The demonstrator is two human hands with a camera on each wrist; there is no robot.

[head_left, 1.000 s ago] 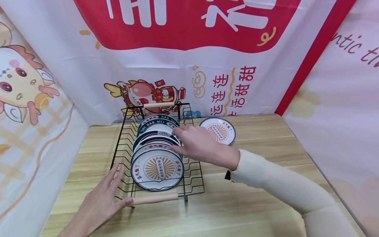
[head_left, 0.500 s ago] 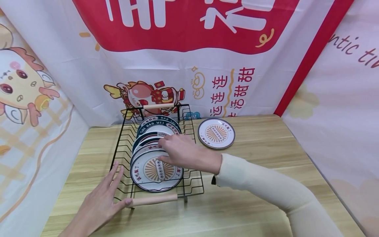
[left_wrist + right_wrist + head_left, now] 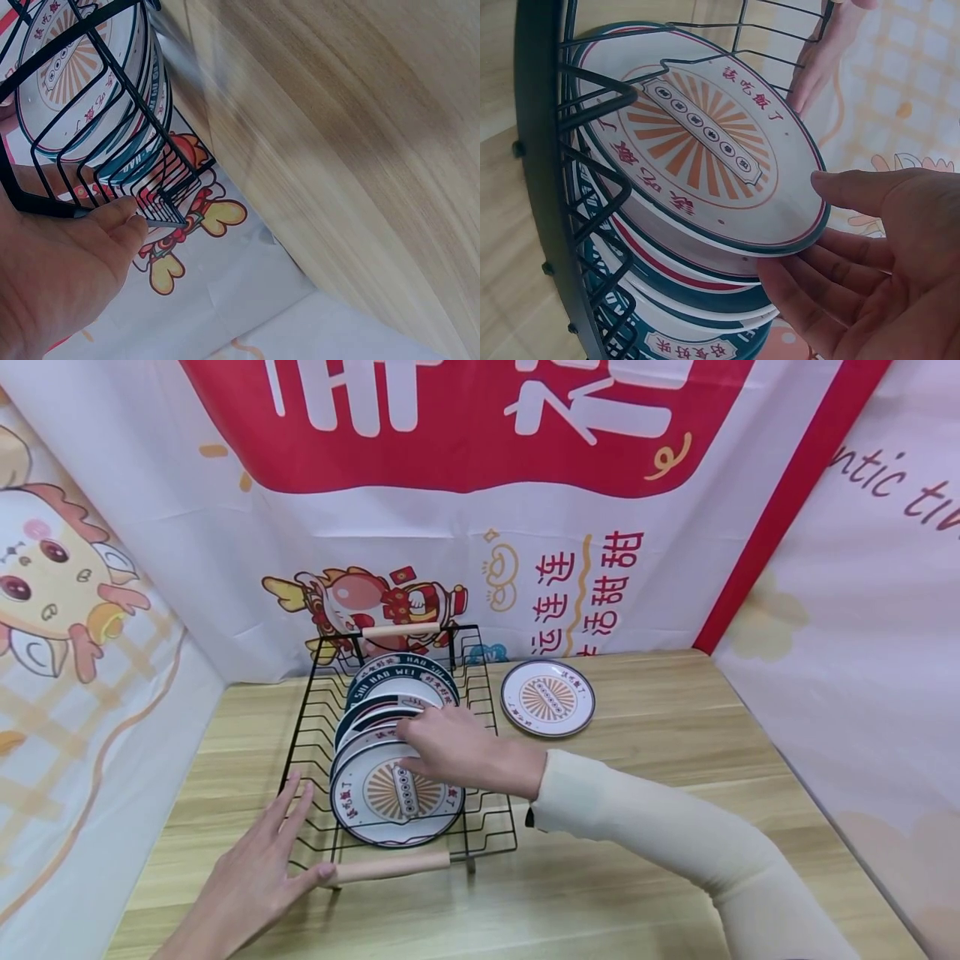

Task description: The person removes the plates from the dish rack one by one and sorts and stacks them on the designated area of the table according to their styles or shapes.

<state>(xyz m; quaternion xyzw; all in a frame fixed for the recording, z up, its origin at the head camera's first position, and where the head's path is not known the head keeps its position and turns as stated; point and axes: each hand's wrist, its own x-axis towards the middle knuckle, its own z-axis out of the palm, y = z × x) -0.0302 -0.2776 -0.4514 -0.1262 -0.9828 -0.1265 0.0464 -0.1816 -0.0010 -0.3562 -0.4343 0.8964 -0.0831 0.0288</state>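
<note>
A black wire dish rack (image 3: 491,827) with wooden handles holds several plates on edge. At its front stands a white plate (image 3: 352,810) with an orange sunburst and red lettering. My right hand (image 3: 457,743) pinches this plate's upper rim; in the right wrist view the thumb (image 3: 844,187) is at its face and the fingers go behind it. Behind it lean plates with dark green rims (image 3: 386,672). My left hand (image 3: 255,860) holds the rack's front left corner, thumb at the wooden handle (image 3: 393,865); the left wrist view shows its fingers (image 3: 124,217) against the side rail.
Another sunburst plate (image 3: 551,697) lies flat on the wooden table (image 3: 637,860), right of the rack's back end. A printed cloth backdrop (image 3: 420,518) hangs right behind the rack, with more cloth along both sides of the table.
My right hand has moved left and down from the plates' right edges to the front plate's upper rim. My left hand keeps its place on the rack.
</note>
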